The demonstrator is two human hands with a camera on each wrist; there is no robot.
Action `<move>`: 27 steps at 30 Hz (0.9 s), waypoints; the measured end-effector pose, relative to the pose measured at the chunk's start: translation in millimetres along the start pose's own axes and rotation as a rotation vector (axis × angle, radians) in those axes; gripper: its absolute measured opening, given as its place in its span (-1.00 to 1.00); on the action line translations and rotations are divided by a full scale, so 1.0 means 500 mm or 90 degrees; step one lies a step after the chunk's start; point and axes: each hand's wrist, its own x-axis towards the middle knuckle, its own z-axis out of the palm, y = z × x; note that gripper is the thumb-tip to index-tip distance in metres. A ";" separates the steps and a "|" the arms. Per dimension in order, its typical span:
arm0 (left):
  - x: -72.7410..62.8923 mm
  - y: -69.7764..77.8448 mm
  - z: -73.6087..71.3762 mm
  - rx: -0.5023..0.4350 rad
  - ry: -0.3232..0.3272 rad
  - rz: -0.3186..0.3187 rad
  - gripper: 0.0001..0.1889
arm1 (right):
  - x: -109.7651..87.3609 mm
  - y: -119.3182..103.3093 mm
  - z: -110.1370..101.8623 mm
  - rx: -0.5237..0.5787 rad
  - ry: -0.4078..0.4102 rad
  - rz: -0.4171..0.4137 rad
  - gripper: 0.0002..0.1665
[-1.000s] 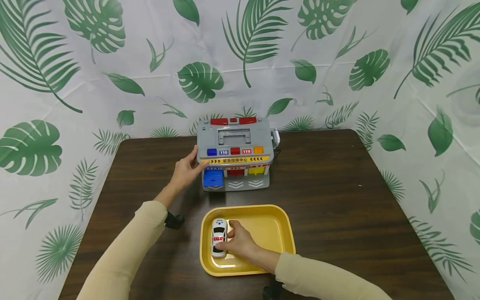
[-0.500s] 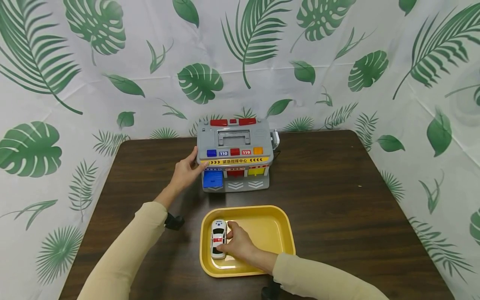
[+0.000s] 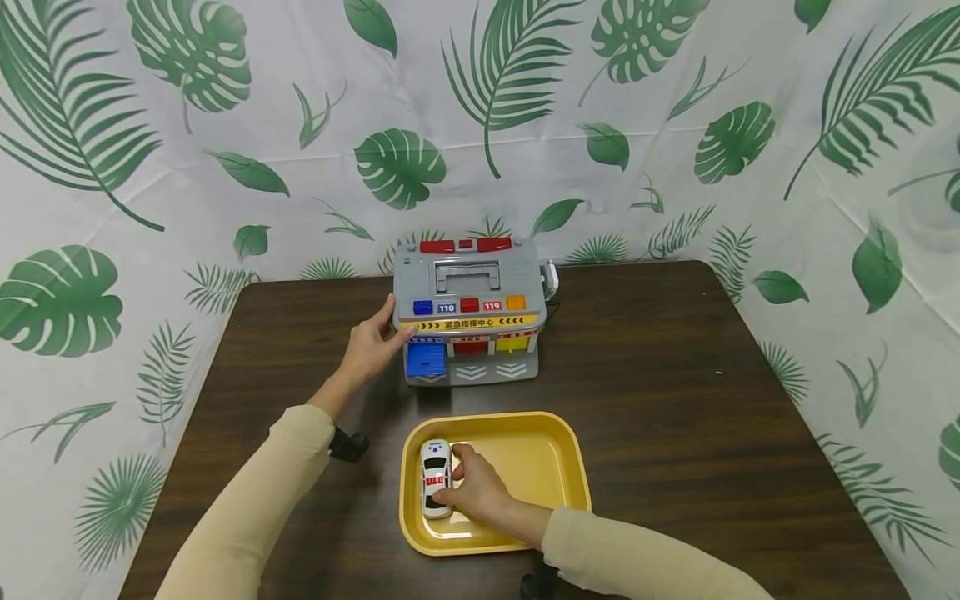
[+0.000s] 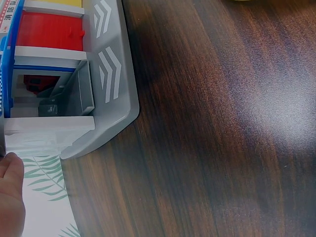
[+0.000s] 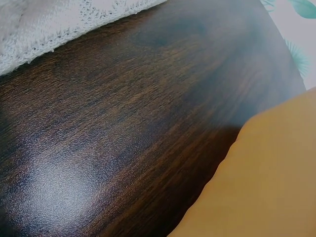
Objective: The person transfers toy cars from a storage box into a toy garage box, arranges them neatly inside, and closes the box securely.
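A grey toy rescue station (image 3: pixel 468 292) stands at the back of the table, with coloured buttons and a yellow band. My left hand (image 3: pixel 370 343) holds its left end, thumb at the front edge and fingers along the side; the left wrist view catches part of that hand (image 4: pixel 11 197). The station's blue door (image 3: pixel 426 359) is raised, showing a bay (image 4: pixel 52 91) with a small red shape deep inside. In the yellow tray (image 3: pixel 495 552) lies a white toy police car (image 3: pixel 435 467). My right hand (image 3: pixel 483 492) pinches its right side, thumb over the rear.
The dark wooden table (image 3: pixel 675 400) extends to both sides. Behind it hangs a leaf-patterned cloth (image 3: pixel 300 200). A red door (image 4: pixel 52 32) beside the bay is closed. At the station's right end sits a white part (image 3: pixel 551 279).
Both hands keep their places on the station and the car. The head view tilts very slightly; the car shifts a touch to the left.
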 end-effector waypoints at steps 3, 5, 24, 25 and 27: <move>0.000 0.001 -0.001 -0.004 0.001 0.005 -0.21 | 0.000 0.000 0.000 -0.001 0.000 0.000 -0.15; 0.000 0.002 -0.001 -0.006 -0.001 0.006 -0.21 | 0.000 0.000 0.001 0.000 -0.001 0.000 -0.15; -0.002 0.004 -0.002 -0.007 -0.004 -0.003 -0.20 | -0.002 -0.002 0.002 0.000 -0.008 0.012 -0.19; -0.002 0.004 -0.002 -0.007 -0.004 -0.002 -0.21 | -0.003 -0.003 0.002 0.004 -0.009 0.011 -0.19; -0.002 0.003 -0.003 -0.007 -0.005 -0.001 -0.21 | -0.003 -0.002 0.002 0.016 -0.010 0.007 -0.21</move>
